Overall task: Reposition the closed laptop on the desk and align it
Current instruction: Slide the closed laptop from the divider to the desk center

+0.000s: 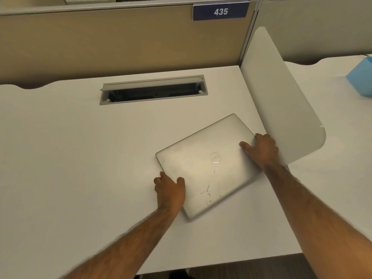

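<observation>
Reaching forward from the near edge of the desk (70,158), two bare forearms stretch out over the white surface, well apart from each other. The left hand (170,190) grips the closed laptop (207,168) at its near-left edge, thumb lying on the lid and fingers curled down over the side. The right hand (261,149) is clamped on the opposite edge at the far right, thumb pressed flat on the lid, the other fingers wrapped over the rim. So both hands hold the machine, one on each side.

The laptop itself is silver, lid shut, with a round logo near its middle and some dark scuffs toward its near corner. It sits on the right half of the desk, turned at a clear angle so that none of its edges runs parallel with the desk's front edge; its far corner points toward the back right. Whether it is lying flat or slightly lifted I cannot tell.

Just beside the right hand stands a white curved divider panel (281,101), separating this desk from the next one, where a light blue box (361,77) shows at the frame's edge. Farther back, a grey cable tray (154,90) is set into the desk with its flap open. Behind it rises a tan partition wall (100,43) carrying a blue sign (220,11) that reads 435.
</observation>
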A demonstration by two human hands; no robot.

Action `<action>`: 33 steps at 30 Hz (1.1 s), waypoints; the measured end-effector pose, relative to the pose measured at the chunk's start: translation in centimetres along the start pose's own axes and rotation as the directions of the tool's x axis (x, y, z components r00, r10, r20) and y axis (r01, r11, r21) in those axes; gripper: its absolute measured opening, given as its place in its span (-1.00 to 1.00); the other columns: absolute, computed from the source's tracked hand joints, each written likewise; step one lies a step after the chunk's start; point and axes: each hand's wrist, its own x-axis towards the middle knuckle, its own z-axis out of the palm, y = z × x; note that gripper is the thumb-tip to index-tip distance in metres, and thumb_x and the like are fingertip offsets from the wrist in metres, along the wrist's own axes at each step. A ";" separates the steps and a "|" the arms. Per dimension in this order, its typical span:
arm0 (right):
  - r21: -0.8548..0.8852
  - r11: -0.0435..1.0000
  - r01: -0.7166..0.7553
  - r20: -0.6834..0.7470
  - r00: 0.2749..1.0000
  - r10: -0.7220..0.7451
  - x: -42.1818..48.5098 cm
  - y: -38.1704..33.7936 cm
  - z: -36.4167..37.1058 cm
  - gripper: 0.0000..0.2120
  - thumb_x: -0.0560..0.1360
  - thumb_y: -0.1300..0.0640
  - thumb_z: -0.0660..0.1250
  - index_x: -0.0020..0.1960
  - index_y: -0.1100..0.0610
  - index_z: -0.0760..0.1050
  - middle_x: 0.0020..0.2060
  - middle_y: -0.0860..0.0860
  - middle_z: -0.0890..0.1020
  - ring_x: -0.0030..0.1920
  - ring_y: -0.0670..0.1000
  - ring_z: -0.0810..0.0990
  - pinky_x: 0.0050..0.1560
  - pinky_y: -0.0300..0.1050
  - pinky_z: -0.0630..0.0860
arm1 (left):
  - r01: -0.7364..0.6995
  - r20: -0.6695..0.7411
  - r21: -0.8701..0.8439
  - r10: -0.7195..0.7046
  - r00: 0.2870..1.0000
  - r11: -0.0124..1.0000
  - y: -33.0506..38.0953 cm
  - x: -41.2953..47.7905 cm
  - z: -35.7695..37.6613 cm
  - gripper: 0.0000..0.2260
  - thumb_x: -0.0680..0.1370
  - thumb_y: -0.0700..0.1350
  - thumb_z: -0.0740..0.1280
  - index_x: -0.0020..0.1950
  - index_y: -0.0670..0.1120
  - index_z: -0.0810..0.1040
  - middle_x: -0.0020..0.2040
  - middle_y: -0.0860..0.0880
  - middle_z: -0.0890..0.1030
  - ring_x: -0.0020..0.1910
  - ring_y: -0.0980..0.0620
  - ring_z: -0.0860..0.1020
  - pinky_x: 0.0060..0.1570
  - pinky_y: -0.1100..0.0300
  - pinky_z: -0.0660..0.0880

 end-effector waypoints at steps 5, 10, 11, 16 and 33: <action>0.108 0.991 -0.077 0.097 0.993 0.067 1.2 0.4 -0.5 -0.25 0.34 -0.35 0.45 0.27 0.22 0.51 0.25 0.21 0.48 0.31 0.27 0.44 0.23 0.16 0.49 | 0.157 0.009 -0.168 -0.158 0.987 0.973 1.2 0.6 0.2 -0.39 0.57 -0.12 0.24 0.61 -0.14 0.15 0.49 -0.20 0.26 0.46 -0.25 0.34 0.22 -0.04 0.42; 0.339 0.925 -0.168 0.192 0.976 0.107 2.4 0.5 -1.5 -0.28 0.19 -0.15 0.65 0.24 0.17 0.58 0.18 0.14 0.63 0.16 0.19 0.62 0.18 0.09 0.58 | 0.204 -0.012 -0.261 -0.214 0.977 0.944 1.7 1.0 0.1 -0.43 0.57 -0.16 0.32 0.56 -0.02 0.25 0.42 -0.21 0.33 0.39 -0.27 0.40 0.27 -0.08 0.49; 0.369 0.912 -0.178 0.212 0.972 0.103 2.6 0.5 -1.7 -0.30 0.19 -0.10 0.67 0.22 0.18 0.58 0.13 0.14 0.65 0.11 0.18 0.64 0.15 0.07 0.59 | 0.205 -0.016 -0.273 -0.218 0.976 0.940 1.8 1.0 0.1 -0.43 0.56 -0.17 0.34 0.56 -0.02 0.26 0.41 -0.21 0.33 0.39 -0.27 0.40 0.28 -0.10 0.49; 0.432 0.878 -0.209 0.253 0.962 0.105 2.8 0.4 -2.1 -0.37 0.22 0.05 0.69 0.18 0.24 0.55 0.07 0.17 0.65 0.05 0.20 0.65 0.03 0.01 0.56 | 0.223 -0.019 -0.310 -0.240 0.970 0.924 1.9 1.3 0.0 -0.40 0.52 -0.23 0.37 0.53 0.02 0.31 0.39 -0.20 0.36 0.37 -0.26 0.42 0.26 -0.11 0.51; 0.545 0.804 -0.235 0.275 0.957 0.094 0.3 -1.8 -2.4 -0.50 0.22 0.13 0.68 0.05 0.22 0.55 -0.13 0.14 0.68 -0.22 0.12 0.65 -0.23 -0.06 0.56 | 0.159 -0.016 -0.400 -0.181 0.983 0.902 0.1 3.1 -3.4 -0.41 0.45 -0.27 0.36 0.47 0.03 0.41 0.33 -0.15 0.45 0.27 -0.23 0.53 0.19 -0.02 0.57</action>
